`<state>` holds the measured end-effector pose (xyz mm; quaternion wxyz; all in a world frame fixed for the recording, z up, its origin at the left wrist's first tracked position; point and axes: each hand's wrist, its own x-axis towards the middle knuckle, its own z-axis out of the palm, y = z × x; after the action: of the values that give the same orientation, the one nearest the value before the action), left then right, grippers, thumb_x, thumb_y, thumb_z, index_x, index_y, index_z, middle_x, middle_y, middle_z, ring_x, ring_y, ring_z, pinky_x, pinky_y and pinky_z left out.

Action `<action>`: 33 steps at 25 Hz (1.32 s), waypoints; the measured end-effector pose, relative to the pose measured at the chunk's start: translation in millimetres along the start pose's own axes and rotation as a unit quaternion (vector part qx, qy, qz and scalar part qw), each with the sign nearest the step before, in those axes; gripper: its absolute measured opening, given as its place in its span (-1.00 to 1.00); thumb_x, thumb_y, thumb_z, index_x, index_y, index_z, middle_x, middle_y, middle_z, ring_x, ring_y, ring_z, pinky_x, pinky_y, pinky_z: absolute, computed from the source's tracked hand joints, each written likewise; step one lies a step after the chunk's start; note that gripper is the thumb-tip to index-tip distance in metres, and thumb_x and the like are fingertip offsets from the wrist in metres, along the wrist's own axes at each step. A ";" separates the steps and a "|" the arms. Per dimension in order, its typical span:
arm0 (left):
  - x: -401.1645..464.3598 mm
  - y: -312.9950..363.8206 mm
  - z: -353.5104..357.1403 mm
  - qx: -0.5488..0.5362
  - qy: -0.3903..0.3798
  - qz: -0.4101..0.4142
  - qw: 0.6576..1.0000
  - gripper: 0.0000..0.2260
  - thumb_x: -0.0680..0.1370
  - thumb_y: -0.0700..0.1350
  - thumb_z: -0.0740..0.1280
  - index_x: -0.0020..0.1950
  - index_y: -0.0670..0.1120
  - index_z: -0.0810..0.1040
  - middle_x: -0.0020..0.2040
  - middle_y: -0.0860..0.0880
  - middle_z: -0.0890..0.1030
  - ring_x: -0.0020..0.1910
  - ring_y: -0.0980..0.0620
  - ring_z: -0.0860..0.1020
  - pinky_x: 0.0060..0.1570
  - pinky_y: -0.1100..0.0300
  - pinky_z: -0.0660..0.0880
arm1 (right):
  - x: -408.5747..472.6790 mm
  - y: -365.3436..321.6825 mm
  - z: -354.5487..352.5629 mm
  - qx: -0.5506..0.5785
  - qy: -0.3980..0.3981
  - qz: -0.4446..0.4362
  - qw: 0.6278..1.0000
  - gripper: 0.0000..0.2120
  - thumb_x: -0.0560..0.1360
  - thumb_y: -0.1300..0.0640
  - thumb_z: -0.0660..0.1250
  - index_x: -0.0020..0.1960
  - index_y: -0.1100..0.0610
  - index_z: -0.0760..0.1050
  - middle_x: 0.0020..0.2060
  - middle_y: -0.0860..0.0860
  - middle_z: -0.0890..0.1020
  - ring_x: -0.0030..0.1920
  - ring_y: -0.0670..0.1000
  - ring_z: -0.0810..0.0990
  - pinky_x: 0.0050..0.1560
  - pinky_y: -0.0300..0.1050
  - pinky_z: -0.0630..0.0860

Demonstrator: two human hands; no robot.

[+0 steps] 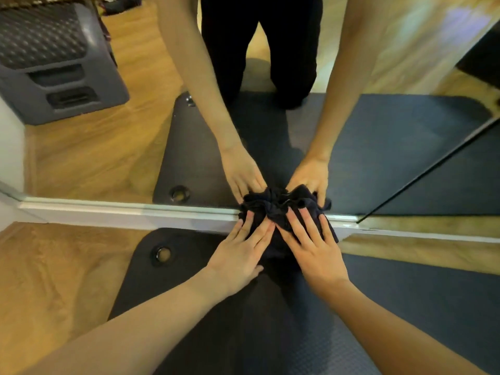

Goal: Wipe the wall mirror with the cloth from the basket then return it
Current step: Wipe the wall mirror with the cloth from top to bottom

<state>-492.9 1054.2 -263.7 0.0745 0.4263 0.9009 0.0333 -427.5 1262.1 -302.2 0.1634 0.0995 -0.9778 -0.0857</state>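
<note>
Head view: a person's two hands press a cloth at the mirror's bottom edge.
Cloth: dark, bunched, against the mirror just above the white ledge.
Left hand: fingers straight, flat on the cloth's left side.
Right hand: fingers spread straight, pressing the cloth's right side.
Floor: dark mat near, wood to the left.

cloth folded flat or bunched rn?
Bunched: the dark navy cloth is crumpled in creases against the wall mirror's bottom edge, under straight fingers.
</note>
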 end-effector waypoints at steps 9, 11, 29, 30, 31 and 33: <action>71.1 116.7 4.7 0.025 0.022 0.023 0.999 -0.12 0.58 0.14 0.37 0.66 -0.18 -0.08 0.68 -0.18 -0.01 0.64 -0.31 -0.09 0.58 -0.16 -0.11 | -68.1 112.9 -20.0 -0.055 -0.034 0.037 0.997 0.07 0.28 0.26 0.57 0.65 0.02 0.10 0.68 0.08 -0.20 0.67 0.17 -0.25 0.58 0.25 -0.10; 75.3 127.5 -4.0 0.027 0.059 0.022 0.998 -0.06 0.48 0.18 0.47 0.64 -0.20 0.06 0.65 -0.21 0.13 0.62 -0.31 0.06 0.55 -0.17 0.03 | -67.6 122.5 -30.8 -0.063 -0.012 0.045 0.997 0.04 0.33 0.29 0.47 0.68 0.02 0.04 0.68 0.11 -0.12 0.67 0.19 -0.23 0.60 0.24 -0.11; 86.5 150.2 -340.6 0.170 0.347 0.011 0.922 0.06 0.38 -0.03 0.51 0.65 -0.29 -0.09 0.66 -0.26 -0.01 0.57 -0.38 0.14 0.54 -0.25 0.20 | 83.9 202.2 -384.7 -0.088 0.195 0.035 0.976 -0.06 0.38 0.29 0.27 0.69 0.03 0.01 0.67 0.20 0.01 0.64 0.35 -0.02 0.51 0.39 0.25; 84.5 151.9 -368.6 0.160 0.361 -0.009 0.919 0.08 0.36 -0.03 0.53 0.66 -0.27 -0.08 0.67 -0.24 0.00 0.58 -0.37 0.12 0.57 -0.23 0.12 | 97.2 206.4 -413.6 -0.090 0.204 0.031 0.974 -0.14 0.44 0.25 0.21 0.70 0.03 0.01 0.67 0.19 0.02 0.64 0.35 -0.02 0.50 0.39 0.26; 82.0 156.4 -407.8 0.149 0.368 -0.024 0.918 0.07 0.35 -0.04 0.53 0.66 -0.26 -0.07 0.67 -0.23 0.01 0.60 -0.37 0.07 0.59 -0.22 0.04 | 112.4 212.6 -448.7 -0.087 0.218 0.038 0.971 -0.15 0.46 0.24 0.23 0.70 0.05 0.02 0.67 0.20 0.02 0.64 0.36 -0.04 0.49 0.40 0.24; 75.9 169.3 -490.2 0.172 0.411 -0.037 0.895 -0.01 0.41 -0.11 0.47 0.65 -0.28 -0.07 0.67 -0.28 0.00 0.63 -0.38 -0.06 0.60 -0.22 -0.04 | 140.7 225.8 -515.1 -0.067 0.246 0.059 0.965 -0.05 0.40 0.23 0.41 0.69 0.08 0.05 0.67 0.22 -0.02 0.64 0.39 -0.09 0.50 0.40 0.13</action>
<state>-490.9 1222.0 232.9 -0.3753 0.3472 0.8581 0.0472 -422.2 1379.2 265.6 0.4103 0.0485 -0.9035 -0.1142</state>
